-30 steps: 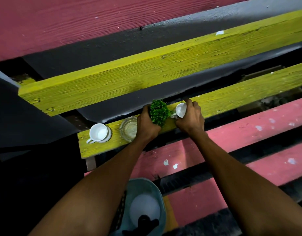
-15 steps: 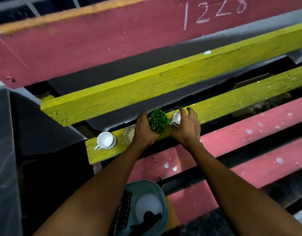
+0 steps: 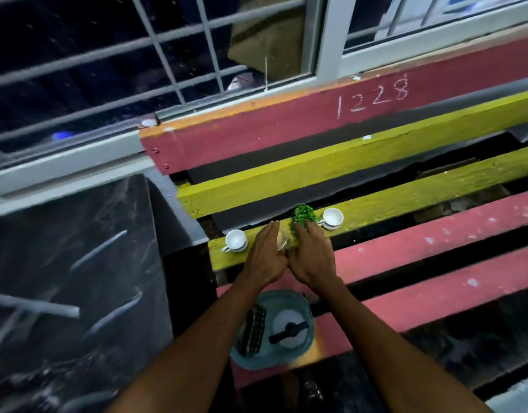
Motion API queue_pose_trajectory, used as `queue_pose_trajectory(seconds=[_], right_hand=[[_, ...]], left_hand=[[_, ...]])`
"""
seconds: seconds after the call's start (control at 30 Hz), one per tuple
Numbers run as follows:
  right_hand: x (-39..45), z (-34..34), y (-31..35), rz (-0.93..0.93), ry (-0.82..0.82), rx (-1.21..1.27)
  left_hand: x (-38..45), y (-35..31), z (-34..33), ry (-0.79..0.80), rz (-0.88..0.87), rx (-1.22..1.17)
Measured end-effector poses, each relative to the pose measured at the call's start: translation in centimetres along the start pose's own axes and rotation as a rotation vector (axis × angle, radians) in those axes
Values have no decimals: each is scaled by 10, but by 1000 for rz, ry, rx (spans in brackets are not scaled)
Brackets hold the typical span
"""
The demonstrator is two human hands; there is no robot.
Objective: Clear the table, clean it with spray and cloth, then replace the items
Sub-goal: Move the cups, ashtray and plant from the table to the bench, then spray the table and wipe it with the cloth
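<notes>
Left hand: fingers straight and together, palm down, over the near yellow plank; holds nothing that shows. Its inner edge is just beside the glass dish.
Right hand: also flat and spread loose, fingertips up against the near side of the green plant; no grip closed on it.
Glass dish: clear, only partly visible in the gap between the two hands (blurred; whether either hand touches it I cannot tell).
Green plant: small bushy tuft, just far of the right hand, on the same plank.
Cups: left white cup on its saucer near the left end of the plank; right white cup just right of the plant. Both upright, neither touched.
Table: slatted planks, yellow at the far side, pink nearer, dark gaps between.
Basin: teal basin on a near pink slat, holding a white spray bottle with a black trigger and a dark patterned cloth.
Step in hand: likely the replacing stage, since the items stand in a row and the spray and cloth lie put away (a judgement; the early clearing stage would look similar).
Next move: if replacing, nudge dish and plant into even spacing, keeping them centred on the narrow plank and clear of the gaps.
</notes>
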State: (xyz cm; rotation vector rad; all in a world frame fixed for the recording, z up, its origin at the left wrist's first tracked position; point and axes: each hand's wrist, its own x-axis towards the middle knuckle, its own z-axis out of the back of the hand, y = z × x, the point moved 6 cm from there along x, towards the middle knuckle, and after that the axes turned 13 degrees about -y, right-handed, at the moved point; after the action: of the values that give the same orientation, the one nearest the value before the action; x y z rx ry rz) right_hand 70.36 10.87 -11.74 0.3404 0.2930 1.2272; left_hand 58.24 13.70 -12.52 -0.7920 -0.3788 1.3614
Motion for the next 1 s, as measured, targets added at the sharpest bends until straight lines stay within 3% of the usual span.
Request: queue_pose_trajectory(seconds=[0.23, 0.43, 0.7, 0.83, 1.0], right_hand=[[-71, 6, 64, 124, 131, -23], [-127, -13, 88, 117, 215, 49], [-187, -36, 71, 36, 309, 61], [-194, -43, 51, 1, 254, 135], [-197, -34, 9, -198, -8, 202]], left_hand=[[-80, 35, 51, -17, 112, 15], [-134, 101, 50, -43, 265, -24], [-187, 87, 66, -8, 292, -74], [-197, 97, 46, 33, 355, -107], [-192, 109, 9, 71, 388, -166]])
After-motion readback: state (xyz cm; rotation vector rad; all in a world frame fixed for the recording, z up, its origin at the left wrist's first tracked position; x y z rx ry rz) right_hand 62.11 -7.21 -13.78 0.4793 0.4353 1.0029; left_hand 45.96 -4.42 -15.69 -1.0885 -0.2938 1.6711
